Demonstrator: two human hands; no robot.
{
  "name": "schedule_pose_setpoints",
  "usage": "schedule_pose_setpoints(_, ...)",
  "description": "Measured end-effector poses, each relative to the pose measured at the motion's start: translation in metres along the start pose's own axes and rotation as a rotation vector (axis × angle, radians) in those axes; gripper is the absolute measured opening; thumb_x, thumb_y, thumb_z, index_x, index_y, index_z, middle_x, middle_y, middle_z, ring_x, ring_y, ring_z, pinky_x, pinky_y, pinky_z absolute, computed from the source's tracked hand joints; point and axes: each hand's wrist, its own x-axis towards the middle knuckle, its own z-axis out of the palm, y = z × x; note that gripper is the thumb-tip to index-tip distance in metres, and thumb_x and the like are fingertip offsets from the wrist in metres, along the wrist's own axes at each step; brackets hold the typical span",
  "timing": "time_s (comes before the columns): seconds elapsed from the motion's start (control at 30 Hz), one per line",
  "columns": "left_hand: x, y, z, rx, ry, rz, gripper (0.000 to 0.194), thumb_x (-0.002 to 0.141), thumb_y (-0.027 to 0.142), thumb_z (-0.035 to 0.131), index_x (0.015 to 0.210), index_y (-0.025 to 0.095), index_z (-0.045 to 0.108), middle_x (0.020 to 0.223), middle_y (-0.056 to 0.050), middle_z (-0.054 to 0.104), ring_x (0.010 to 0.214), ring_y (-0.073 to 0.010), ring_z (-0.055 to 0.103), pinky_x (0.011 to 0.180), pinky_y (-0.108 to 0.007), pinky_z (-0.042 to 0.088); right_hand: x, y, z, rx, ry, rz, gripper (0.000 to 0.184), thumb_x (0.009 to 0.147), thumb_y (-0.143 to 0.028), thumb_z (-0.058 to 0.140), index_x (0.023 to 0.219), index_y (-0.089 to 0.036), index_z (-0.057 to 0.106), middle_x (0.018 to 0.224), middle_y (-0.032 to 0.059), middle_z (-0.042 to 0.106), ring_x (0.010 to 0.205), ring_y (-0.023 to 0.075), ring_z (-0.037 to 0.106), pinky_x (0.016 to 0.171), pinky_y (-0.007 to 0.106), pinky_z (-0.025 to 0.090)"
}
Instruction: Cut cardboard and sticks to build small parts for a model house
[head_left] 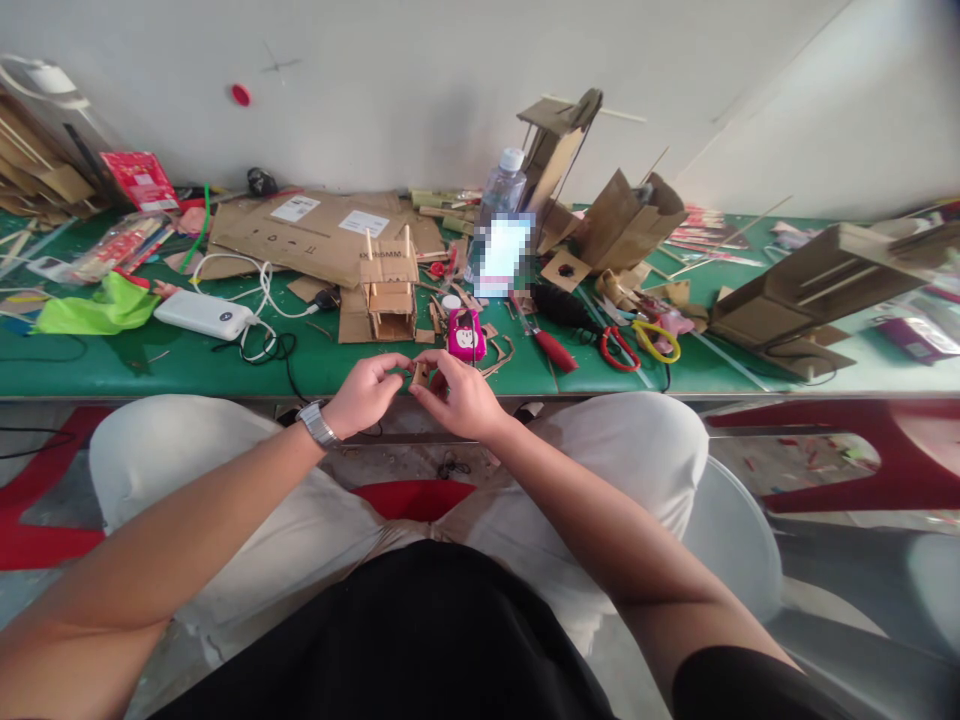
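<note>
My left hand [367, 392] and my right hand [461, 397] meet just in front of the green table's near edge [225, 375]. Both pinch a small piece of cardboard [421, 375] between their fingertips. A silver watch [318, 424] is on my left wrist. Straight behind the hands stands a small cardboard model with wooden sticks [390, 290]. A pink glue gun or small pink tool [466, 335] lies beside it, close to my right hand.
On the table lie a white power bank with cable [204, 314], flat cardboard sheets [315, 230], a water bottle [501, 200], a red-handled tool [551, 345], red and yellow scissors [637, 342], and larger cardboard structures [817, 285]. Red stools [862, 450] stand below.
</note>
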Motion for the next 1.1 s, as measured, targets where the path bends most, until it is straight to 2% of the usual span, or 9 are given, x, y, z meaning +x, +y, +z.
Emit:
schedule_pose_setpoints(0.27, 0.000, 0.000, 0.000, -0.055, -0.001, -0.036, 0.021, 0.082, 0.028, 0.056, 0.095, 0.017, 0.068, 0.051, 0.008, 0.042, 0.047, -0.0101, 0.035, 0.050, -0.025, 0.031, -0.001, 0.001, 0.001, -0.007, 0.008, 0.010, 0.035, 0.097, -0.033, 0.067, 0.126, -0.020, 0.054, 0.103, 0.0056, 0.073, 0.072, 0.0144, 0.066, 0.067, 0.027, 0.046)
schedule_pose_setpoints(0.43, -0.001, 0.009, 0.001, -0.134, -0.043, -0.115, 0.028, 0.087, 0.042, 0.062, 0.097, 0.017, 0.068, 0.051, 0.007, 0.042, 0.043, -0.0099, 0.034, 0.044, -0.025, 0.024, -0.002, 0.002, 0.002, 0.016, 0.023, 0.062, 0.039, 0.095, -0.034, 0.071, 0.124, -0.021, 0.049, 0.106, 0.0061, 0.074, 0.067, 0.0135, 0.067, 0.061, 0.025, 0.045)
schedule_pose_setpoints(0.67, -0.002, 0.012, -0.001, -0.062, -0.019, -0.034, 0.025, 0.086, 0.039, 0.068, 0.095, 0.016, 0.067, 0.056, 0.005, 0.052, 0.050, -0.0112, 0.046, 0.050, -0.024, 0.035, 0.000, 0.001, 0.001, -0.004, 0.024, 0.054, 0.036, 0.094, -0.035, 0.076, 0.121, -0.022, 0.055, 0.109, 0.0067, 0.075, 0.070, 0.0154, 0.070, 0.065, 0.027, 0.048)
schedule_pose_setpoints(0.83, -0.001, 0.010, 0.000, -0.074, 0.027, -0.037, 0.024, 0.085, 0.038, 0.066, 0.094, 0.016, 0.067, 0.056, 0.005, 0.053, 0.054, -0.0128, 0.050, 0.054, -0.025, 0.038, 0.000, -0.002, -0.002, -0.012, 0.052, -0.012, 0.023, 0.101, -0.030, 0.066, 0.121, -0.020, 0.063, 0.113, 0.0076, 0.076, 0.070, 0.0144, 0.068, 0.071, 0.030, 0.053)
schedule_pose_setpoints(0.9, -0.001, 0.011, 0.000, -0.087, 0.029, -0.042, 0.023, 0.084, 0.037, 0.066, 0.093, 0.016, 0.066, 0.055, 0.005, 0.052, 0.054, -0.0127, 0.050, 0.054, -0.025, 0.038, 0.000, -0.001, -0.003, -0.005, 0.091, -0.048, 0.019, 0.102, -0.028, 0.064, 0.119, -0.020, 0.067, 0.115, 0.0079, 0.076, 0.076, 0.0152, 0.070, 0.074, 0.030, 0.056)
schedule_pose_setpoints(1.03, -0.002, 0.013, 0.000, -0.089, 0.018, -0.061, 0.022, 0.083, 0.035, 0.067, 0.092, 0.016, 0.066, 0.054, 0.006, 0.050, 0.050, -0.0106, 0.044, 0.052, -0.024, 0.034, 0.001, 0.002, 0.000, 0.006, 0.219, -0.138, 0.015, 0.102, -0.026, 0.066, 0.109, -0.022, 0.078, 0.119, 0.0086, 0.076, 0.105, 0.0191, 0.074, 0.091, 0.032, 0.061)
schedule_pose_setpoints(1.1, -0.002, 0.014, 0.000, -0.082, 0.013, -0.068, 0.022, 0.083, 0.035, 0.066, 0.093, 0.015, 0.066, 0.054, 0.007, 0.049, 0.048, -0.0094, 0.041, 0.050, -0.023, 0.032, 0.000, 0.004, 0.001, 0.002, 0.251, -0.150, 0.015, 0.102, -0.025, 0.066, 0.106, -0.023, 0.080, 0.117, 0.0077, 0.077, 0.106, 0.0186, 0.075, 0.094, 0.032, 0.061)
